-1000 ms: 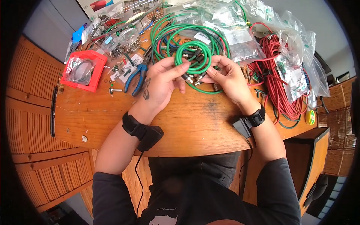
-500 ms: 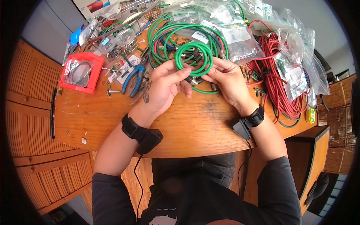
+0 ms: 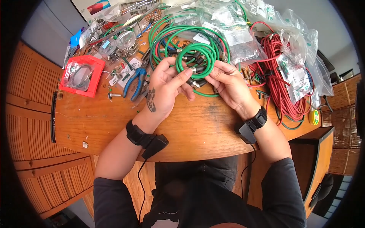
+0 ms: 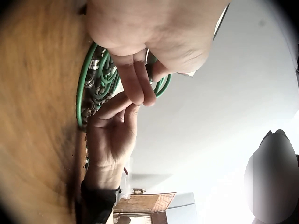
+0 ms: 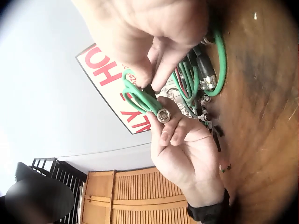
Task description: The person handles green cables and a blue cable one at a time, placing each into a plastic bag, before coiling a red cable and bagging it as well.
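Both hands hold a small coil of green cable (image 3: 196, 45) up over the bench. The left hand (image 3: 167, 83) pinches the coil's left side between thumb and fingers. At its thumb tip shows a metal BNC-type connector (image 5: 163, 115) of the cable. On the opposite side, the right hand (image 3: 230, 84) pinches the coil with thumb and forefinger, near a dark part of the cable. Behind the held coil lies a larger pile of coiled green cables (image 3: 154, 38) with metal connectors, partly hidden by the hands.
Blue-handled pliers (image 3: 131, 84) lie left of the hands, beside a red bin (image 3: 99, 70) with a bagged cable. Clear jars (image 3: 125, 40) of small parts stand behind. Clear plastic bags (image 3: 237, 38) and a red cable bundle (image 3: 291, 98) fill the right side.
The green coil has come slightly toward the person and turned a little. A connector now shows beside the left thumb. Both hands keep their grip.
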